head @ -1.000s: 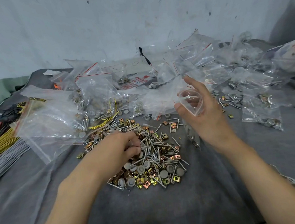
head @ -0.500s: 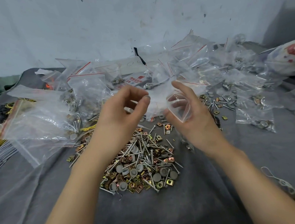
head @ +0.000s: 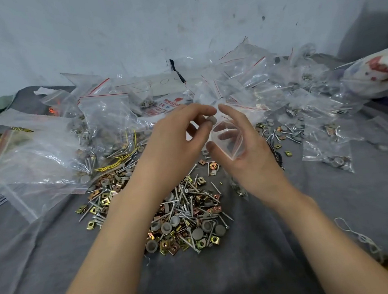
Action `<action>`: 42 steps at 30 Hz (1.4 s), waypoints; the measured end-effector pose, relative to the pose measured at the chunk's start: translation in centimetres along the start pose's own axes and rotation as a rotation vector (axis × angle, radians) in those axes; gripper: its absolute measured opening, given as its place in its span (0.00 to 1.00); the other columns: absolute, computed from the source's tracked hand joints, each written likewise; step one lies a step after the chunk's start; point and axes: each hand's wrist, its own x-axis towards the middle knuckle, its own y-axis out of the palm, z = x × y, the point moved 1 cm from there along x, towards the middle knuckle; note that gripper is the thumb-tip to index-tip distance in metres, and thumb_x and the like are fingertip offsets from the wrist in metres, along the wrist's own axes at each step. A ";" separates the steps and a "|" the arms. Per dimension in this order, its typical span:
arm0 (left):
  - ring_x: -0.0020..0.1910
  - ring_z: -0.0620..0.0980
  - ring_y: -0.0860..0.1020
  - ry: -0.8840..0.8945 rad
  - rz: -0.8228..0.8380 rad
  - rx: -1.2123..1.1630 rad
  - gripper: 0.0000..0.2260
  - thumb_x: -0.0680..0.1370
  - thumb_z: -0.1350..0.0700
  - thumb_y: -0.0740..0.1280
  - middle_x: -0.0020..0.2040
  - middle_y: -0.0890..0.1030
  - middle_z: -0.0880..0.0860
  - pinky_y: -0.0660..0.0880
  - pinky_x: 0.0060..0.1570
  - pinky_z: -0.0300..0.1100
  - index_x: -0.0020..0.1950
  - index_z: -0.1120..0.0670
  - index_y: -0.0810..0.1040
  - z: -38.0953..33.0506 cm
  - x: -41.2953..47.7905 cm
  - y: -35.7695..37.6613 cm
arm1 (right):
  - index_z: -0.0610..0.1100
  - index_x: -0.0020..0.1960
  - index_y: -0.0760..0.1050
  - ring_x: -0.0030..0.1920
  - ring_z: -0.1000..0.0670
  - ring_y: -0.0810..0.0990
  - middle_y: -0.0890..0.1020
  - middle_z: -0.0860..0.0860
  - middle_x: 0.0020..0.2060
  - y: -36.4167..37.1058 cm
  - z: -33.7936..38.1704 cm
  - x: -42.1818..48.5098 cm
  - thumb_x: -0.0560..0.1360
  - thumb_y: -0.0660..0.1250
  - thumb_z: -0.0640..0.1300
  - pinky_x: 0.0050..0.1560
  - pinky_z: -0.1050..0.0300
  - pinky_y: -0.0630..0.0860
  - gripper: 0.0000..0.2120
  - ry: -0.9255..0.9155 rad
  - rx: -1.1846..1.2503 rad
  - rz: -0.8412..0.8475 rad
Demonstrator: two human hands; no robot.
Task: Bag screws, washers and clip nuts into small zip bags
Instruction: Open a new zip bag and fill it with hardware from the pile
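Pinching washer (head: 212, 120), right hand (head: 248, 158) cupping bag (head: 231, 141)

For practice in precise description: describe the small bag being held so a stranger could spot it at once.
Start at the heap of screws in the middle of the grey cloth. Just above it, the right hand holds a small clear bag. Unlike the bags lying behind, it alone is lifted, its mouth held open.
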 end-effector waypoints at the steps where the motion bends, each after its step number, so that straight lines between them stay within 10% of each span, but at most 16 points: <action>1: 0.46 0.41 0.78 0.003 0.001 0.001 0.08 0.80 0.55 0.67 0.48 0.80 0.42 0.71 0.42 0.27 0.56 0.45 0.80 0.0 0.0 0.1 | 0.65 0.72 0.64 0.57 0.57 0.79 0.77 0.69 0.54 0.0 0.0 0.0 0.72 0.69 0.61 0.60 0.57 0.75 0.31 -0.002 0.004 -0.002; 21: 0.46 0.37 0.78 -0.066 0.005 -0.017 0.09 0.81 0.51 0.64 0.47 0.79 0.37 0.72 0.40 0.28 0.60 0.42 0.78 0.3 0.0 -1.6 | 0.63 0.73 0.64 0.57 0.57 0.79 0.77 0.67 0.55 -0.5 0.3 -0.1 0.72 0.69 0.62 0.61 0.59 0.74 0.32 0.008 0.011 0.004; 42: 0.41 0.38 0.77 -0.417 0.685 0.302 0.08 0.75 0.43 0.70 0.45 0.78 0.42 0.73 0.43 0.33 0.52 0.32 0.76 5.1 -9.0 -7.1 | 0.59 0.74 0.66 0.55 0.63 0.77 0.79 0.64 0.54 -1.5 1.0 -0.1 0.76 0.71 0.55 0.54 0.73 0.71 0.29 0.038 0.070 -0.042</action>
